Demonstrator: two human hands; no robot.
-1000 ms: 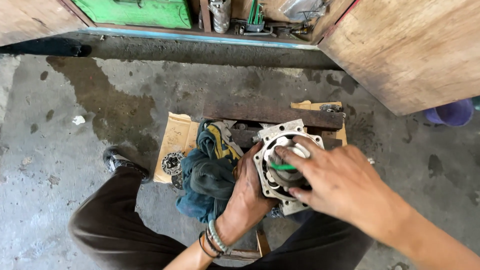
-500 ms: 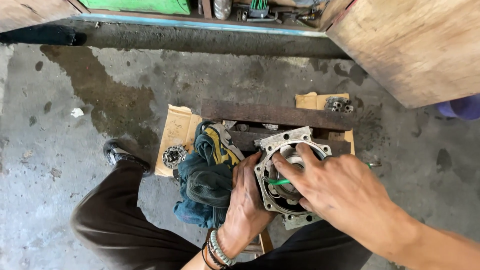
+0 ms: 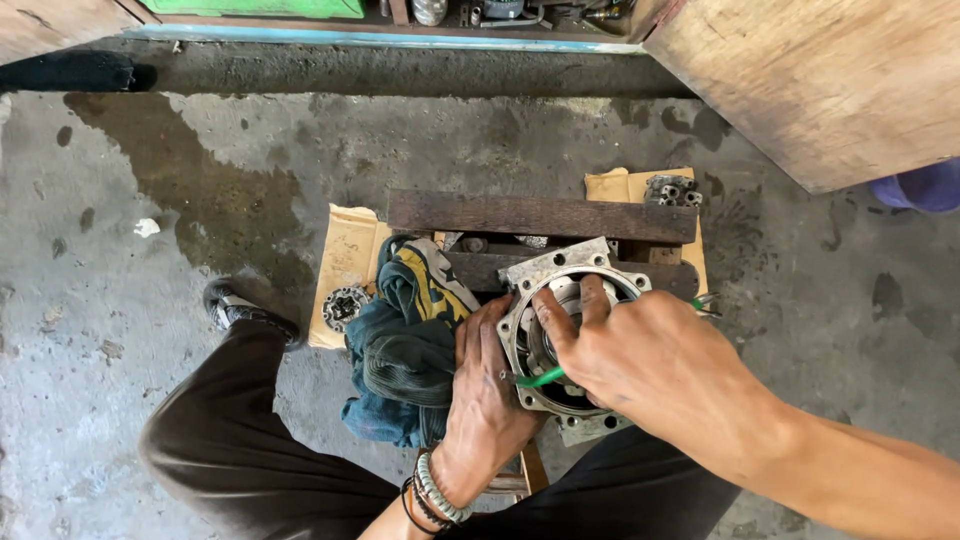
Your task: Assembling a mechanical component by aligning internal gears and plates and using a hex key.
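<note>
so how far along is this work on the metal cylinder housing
Done: the cylinder housing is off any machine and sits on wooden slats, with small metal parts set aside on cardboard. In hand: the left hand steadies the housing while the right hand works inside its bore with a green-handled tool. Left: the loose parts remain unfitted; the bore's condition is hidden.

Bright, even daylight from above, soft shadows only; dark band under the wooden board (image 3: 830, 85) at top right. Sharp focus mid-frame, slight wide-angle bend twd edges, no glare or blur
</note>
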